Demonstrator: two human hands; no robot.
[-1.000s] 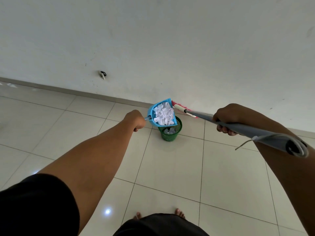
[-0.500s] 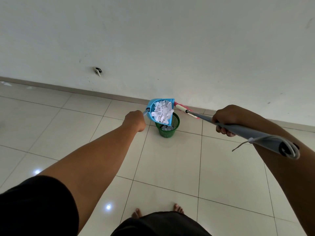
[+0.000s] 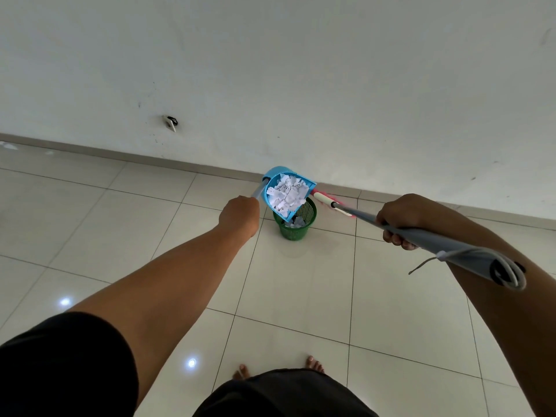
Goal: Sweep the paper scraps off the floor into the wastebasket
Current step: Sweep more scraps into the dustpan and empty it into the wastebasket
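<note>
Bare room corner: white wall over pale tiled floor

A scuffed white wall [image 3: 301, 70] fills the upper frame, a grey skirting strip [image 3: 120, 156] at its foot; a small fitting [image 3: 171, 122] sits left of centre. Glossy floor tiles [image 3: 301, 290] mirror two light spots [image 3: 191, 362] at lower left.

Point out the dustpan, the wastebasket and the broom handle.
dustpan [image 3: 302, 184]: head view, blue rim on its right edge.
wastebasket [image 3: 293, 233]: head view, green front wall.
broom handle [image 3: 451, 242]: head view, grey shaft behind the right hand.
</note>
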